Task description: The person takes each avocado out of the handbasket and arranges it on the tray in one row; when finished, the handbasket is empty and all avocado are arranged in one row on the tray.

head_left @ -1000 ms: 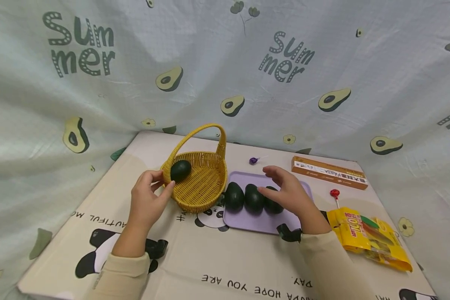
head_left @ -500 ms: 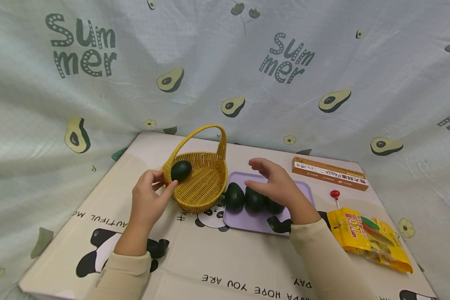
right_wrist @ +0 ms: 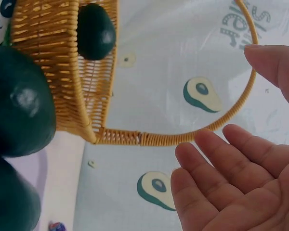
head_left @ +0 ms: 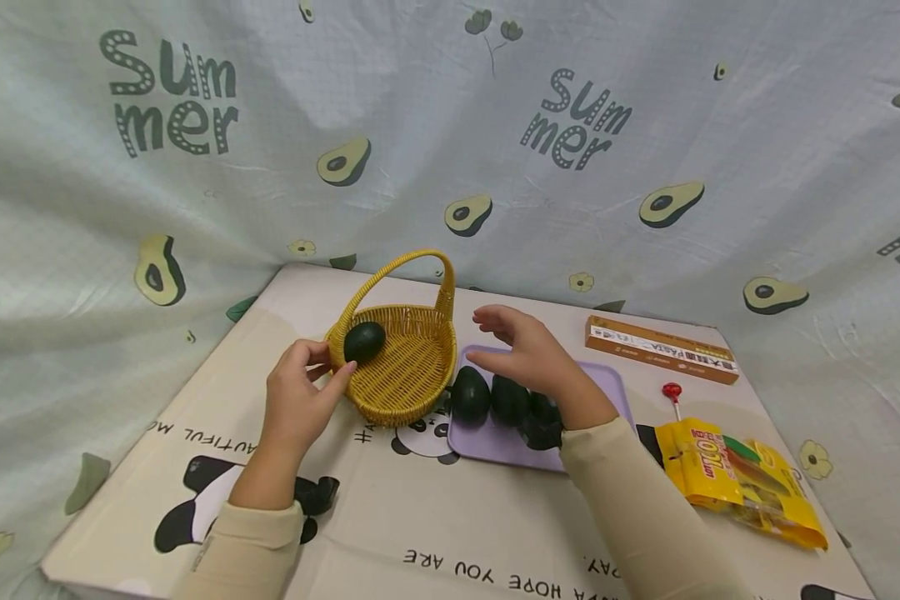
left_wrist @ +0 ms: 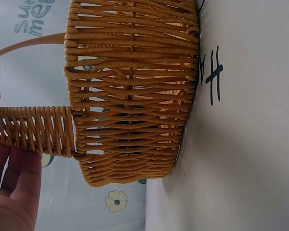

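Observation:
My left hand (head_left: 300, 396) pinches the handle's left base on a yellow wicker basket (head_left: 397, 396), with thumb and fingers on either side of the woven strip. Inside, against the left wall, lies one dark green avocado (head_left: 364, 342). My right hand (head_left: 528, 354) hovers over the lilac tray (head_left: 495, 454), fingers and thumb spread apart, holding nothing. In the right wrist view, the thumb and fingers overlap the basket's arched handle (right_wrist: 166, 139). Below that hand, several avocados (head_left: 470, 396) sit in a row on the tray, the rightmost partly hidden by the wrist camera.
A long brown pasta box (head_left: 660, 350) lies at the back right. Nearer are a red lollipop (head_left: 672, 392) and a yellow candy bag (head_left: 742, 483). A purple lollipop (right_wrist: 57, 226) shows in the right wrist view. A printed curtain (head_left: 397, 100) hangs behind the table.
My right hand has moved left over the tray towards the basket, still holding nothing, and now covers the purple lollipop in the head view. The left hand has kept its grip on the basket.

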The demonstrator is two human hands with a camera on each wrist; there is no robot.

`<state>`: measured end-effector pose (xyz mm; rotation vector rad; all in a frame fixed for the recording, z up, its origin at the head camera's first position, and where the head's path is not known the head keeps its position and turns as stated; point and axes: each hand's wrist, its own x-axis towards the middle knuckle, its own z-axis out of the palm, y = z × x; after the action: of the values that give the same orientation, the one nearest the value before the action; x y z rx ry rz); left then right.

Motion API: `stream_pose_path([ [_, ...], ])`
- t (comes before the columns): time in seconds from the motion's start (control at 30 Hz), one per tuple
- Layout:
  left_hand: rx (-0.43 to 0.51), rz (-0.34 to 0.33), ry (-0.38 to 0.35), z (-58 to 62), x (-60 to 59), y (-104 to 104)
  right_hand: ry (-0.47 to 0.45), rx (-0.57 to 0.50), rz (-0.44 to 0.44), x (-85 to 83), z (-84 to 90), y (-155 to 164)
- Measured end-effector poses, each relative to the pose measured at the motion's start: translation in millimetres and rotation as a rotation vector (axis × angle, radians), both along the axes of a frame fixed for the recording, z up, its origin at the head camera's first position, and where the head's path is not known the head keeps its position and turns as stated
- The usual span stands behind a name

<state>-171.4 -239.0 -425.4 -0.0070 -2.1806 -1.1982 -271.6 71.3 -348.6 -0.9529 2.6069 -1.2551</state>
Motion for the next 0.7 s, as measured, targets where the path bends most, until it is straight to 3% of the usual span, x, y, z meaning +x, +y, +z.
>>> stream_pose_path([
  [0.7,-0.018,-0.016,-0.058,5.2,1.1,-3,-0.072,0.076,0.066,-23.8,8.6,-36],
])
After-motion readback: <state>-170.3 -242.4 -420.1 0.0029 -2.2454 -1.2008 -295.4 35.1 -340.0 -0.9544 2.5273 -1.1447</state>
